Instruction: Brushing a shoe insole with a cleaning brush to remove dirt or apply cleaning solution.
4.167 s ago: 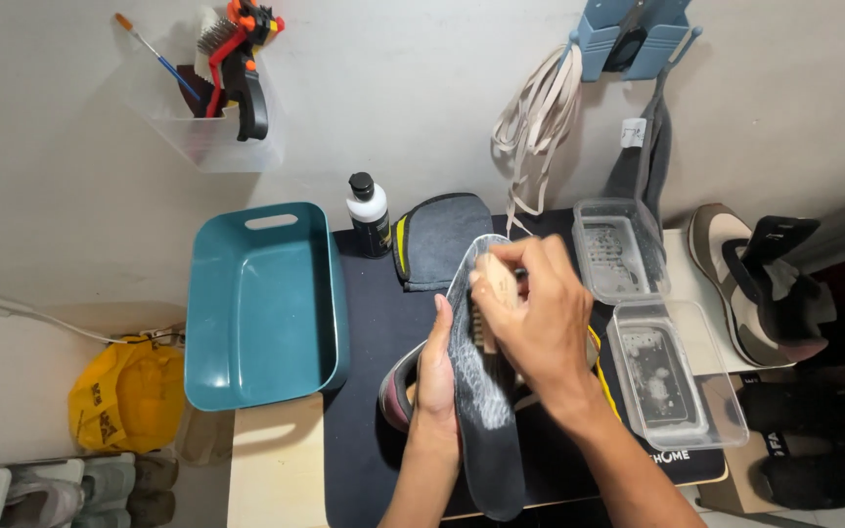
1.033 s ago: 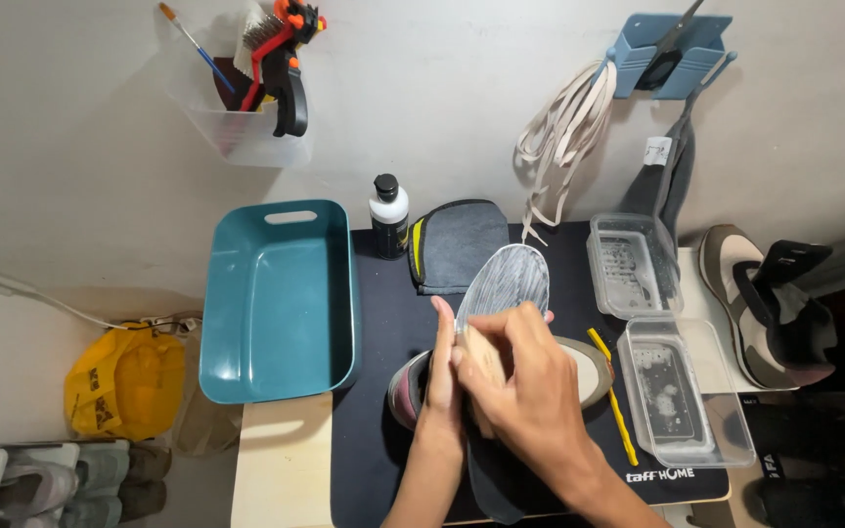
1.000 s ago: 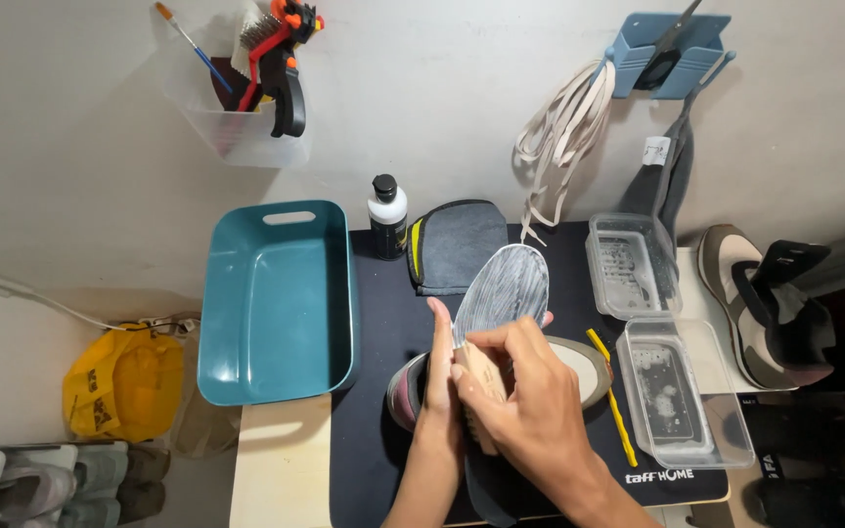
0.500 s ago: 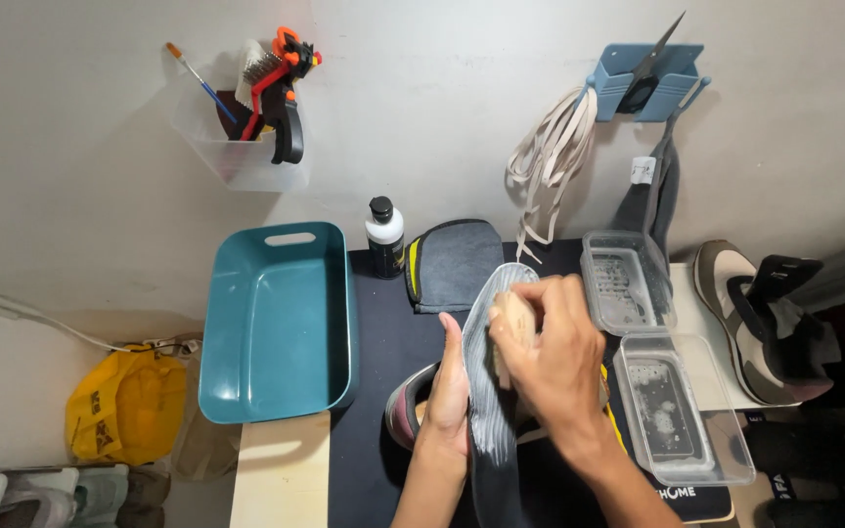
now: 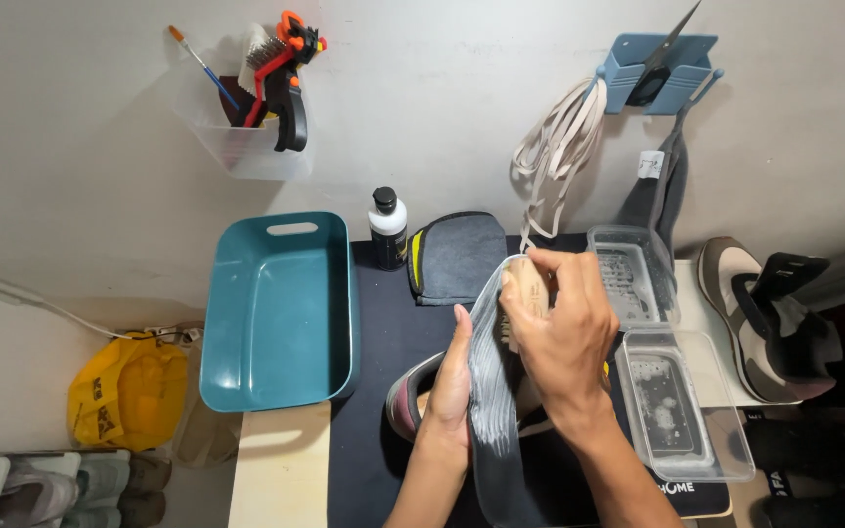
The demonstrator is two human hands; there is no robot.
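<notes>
Dark mat covering the worktop [image 5: 383,332], carrying nearly everything in sight. Teal plastic basin [image 5: 281,313] sitting at the mat's left edge, handle slot toward the wall. Two clear plastic boxes lying at the right: the nearer one [image 5: 682,411] beside the right forearm, the farther one [image 5: 638,274] just behind it. Grey-and-white shoe [image 5: 765,313] resting on a white ledge further right, well apart from the hands. Grey insole [image 5: 493,391] standing on edge over the middle of the mat, running from the wrists up toward the wall. Left hand [image 5: 450,381] lying flat against the insole's left face, fingers straight, bracing it. Right hand [image 5: 564,328] closing around a wooden-backed brush [image 5: 525,288], pressing it to the insole's upper end. Pink-and-dark shoe [image 5: 413,396] lying on the mat just under the left hand, mostly hidden. Dark folded cloth [image 5: 457,256] lying behind the hands, near the wall. Small black bottle with a white label [image 5: 387,230] standing upright between the basin and the cloth. Pale laces [image 5: 555,147] hanging from the wall above. Clear wall bin [image 5: 242,127] holding brushes and an orange-handled tool.
</notes>
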